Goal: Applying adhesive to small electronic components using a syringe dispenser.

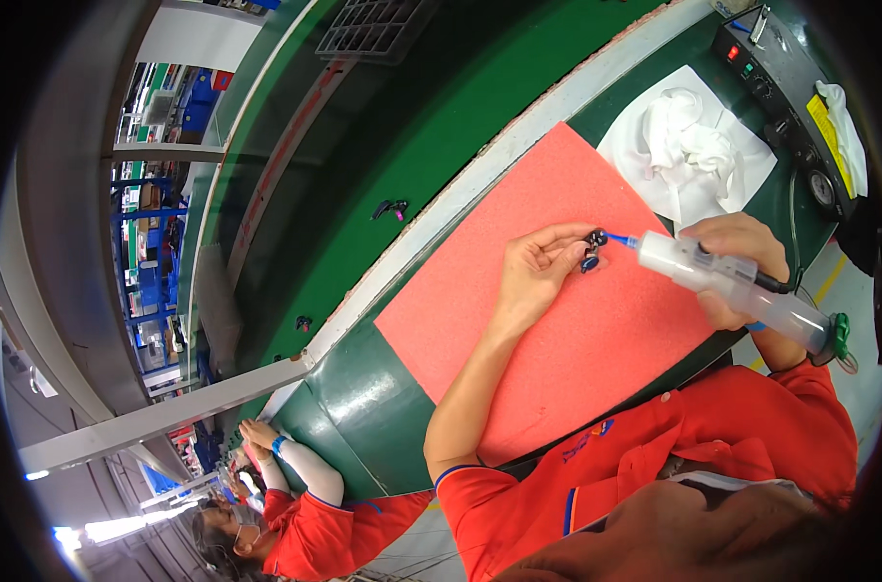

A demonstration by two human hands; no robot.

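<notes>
My left hand (533, 274) pinches a small dark part (589, 262) with a shiny blue-black round face between thumb and fingers, above a pink foam mat (460, 320). What the part belongs to is too small to tell. In my right hand (746, 242) lies a large clear dispensing syringe (669, 260), its fingers wrapped round the barrel. The syringe's blue needle tip (620, 239) points left and reaches the small part, or nearly so; contact cannot be made out. A green cap (840, 337) with a thin tube closes the syringe's rear end.
White cloths (688, 141) lie crumpled on a white sheet beyond the mat. A black dispenser box (785, 102) with knobs and a gauge stands far right. Small dark parts (390, 209) rest on the green conveyor belt (441, 121) beside a grey tray (373, 29). A co-worker (310, 529) sits at left.
</notes>
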